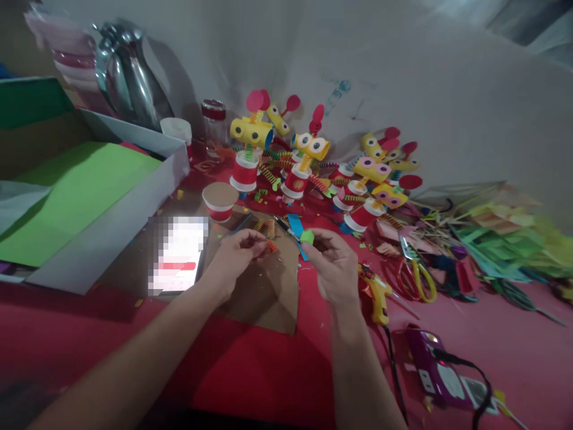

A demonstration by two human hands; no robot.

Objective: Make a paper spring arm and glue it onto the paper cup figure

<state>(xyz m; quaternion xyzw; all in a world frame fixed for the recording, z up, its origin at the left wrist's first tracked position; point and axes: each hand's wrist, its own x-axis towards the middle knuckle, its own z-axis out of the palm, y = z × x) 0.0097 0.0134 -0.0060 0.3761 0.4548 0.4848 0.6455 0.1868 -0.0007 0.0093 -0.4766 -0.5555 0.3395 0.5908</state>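
Note:
My left hand (237,257) pinches a small orange folded paper spring (272,246) above the brown cardboard sheet (264,298). Just right of the sheet, my right hand (333,260) holds a small green paper piece (307,237) between thumb and fingers. The two held pieces are apart. Behind my hands lie a blue paper strip (295,224) and a dark pen (284,226). More folded springs (271,227) rest on the cardboard. A paper cup (220,202) stands at its back left, and a lit phone (181,254) lies to the left.
Several paper-cup figures (298,179) stand along the wall. At the right are a yellow glue gun (379,298), scissors (423,278), a purple power strip (441,370) with cables, and heaped paper strips (505,239). An open box (94,272), jar (215,131) and metal jug (134,83) occupy the left.

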